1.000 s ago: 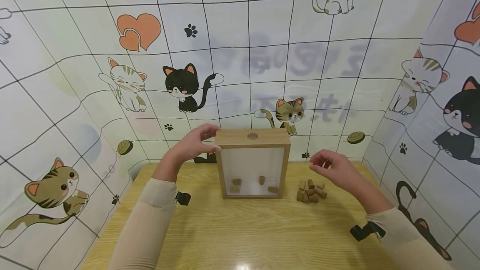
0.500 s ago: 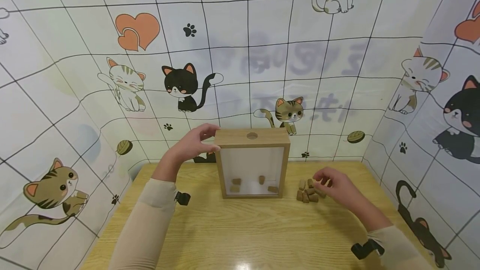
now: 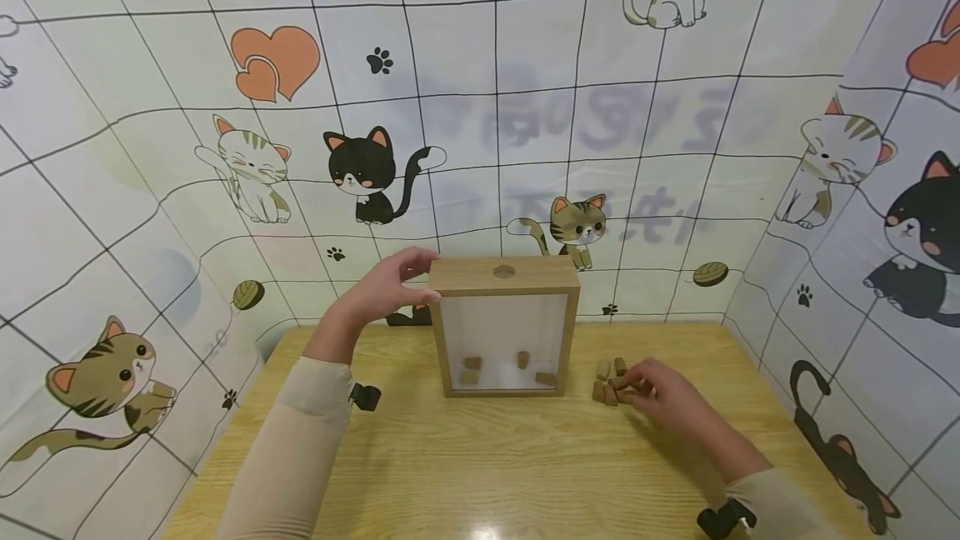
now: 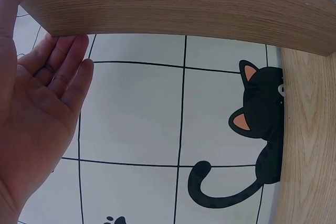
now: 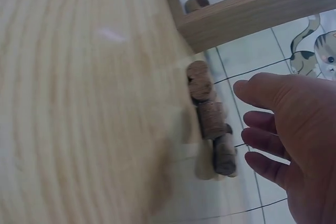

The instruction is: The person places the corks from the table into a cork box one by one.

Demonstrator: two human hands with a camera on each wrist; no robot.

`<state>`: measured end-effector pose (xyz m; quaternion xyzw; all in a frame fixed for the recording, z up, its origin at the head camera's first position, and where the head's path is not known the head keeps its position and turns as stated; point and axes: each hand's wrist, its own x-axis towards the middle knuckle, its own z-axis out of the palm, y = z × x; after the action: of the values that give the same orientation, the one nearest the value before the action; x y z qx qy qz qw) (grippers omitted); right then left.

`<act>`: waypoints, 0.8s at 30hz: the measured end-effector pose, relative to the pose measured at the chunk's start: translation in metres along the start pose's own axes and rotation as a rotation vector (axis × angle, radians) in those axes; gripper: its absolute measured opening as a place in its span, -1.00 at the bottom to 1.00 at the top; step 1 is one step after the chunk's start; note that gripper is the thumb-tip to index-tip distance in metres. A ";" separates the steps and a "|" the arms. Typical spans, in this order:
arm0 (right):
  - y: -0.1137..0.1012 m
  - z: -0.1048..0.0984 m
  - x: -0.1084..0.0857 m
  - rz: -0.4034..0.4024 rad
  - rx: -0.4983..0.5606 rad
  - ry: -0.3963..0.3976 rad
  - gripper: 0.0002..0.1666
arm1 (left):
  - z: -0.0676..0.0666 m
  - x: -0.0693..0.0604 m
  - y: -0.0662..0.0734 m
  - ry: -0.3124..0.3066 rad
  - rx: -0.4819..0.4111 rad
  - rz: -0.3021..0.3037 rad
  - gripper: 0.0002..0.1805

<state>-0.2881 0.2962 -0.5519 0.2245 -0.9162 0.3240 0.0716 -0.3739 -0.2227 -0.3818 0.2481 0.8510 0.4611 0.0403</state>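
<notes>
Two hands (image 3: 382, 286) (image 3: 667, 398), one box (image 3: 465, 278), four corks (image 3: 522, 360) inside.

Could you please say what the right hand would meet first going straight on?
The right hand would probably meet the pile of corks first; whether it touches them now is unclear.

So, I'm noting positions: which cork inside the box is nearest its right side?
In the head view, the lower-right cork in the box; the other three corks sit farther left.
</notes>
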 end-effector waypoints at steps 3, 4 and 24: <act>0.004 0.005 -0.001 0.029 0.005 -0.017 -0.78 | 0.000 0.000 0.000 0.000 0.000 0.000 -0.17; 0.005 0.007 -0.001 0.037 0.004 -0.018 -0.77 | 0.000 0.000 0.000 0.001 0.001 0.001 -0.17; 0.017 0.022 -0.006 0.111 -0.059 -0.056 -0.69 | 0.000 -0.001 0.001 0.003 -0.009 0.002 -0.19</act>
<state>-0.2899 0.2963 -0.5803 0.1802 -0.9381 0.2939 0.0342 -0.3723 -0.2227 -0.3808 0.2482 0.8486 0.4655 0.0398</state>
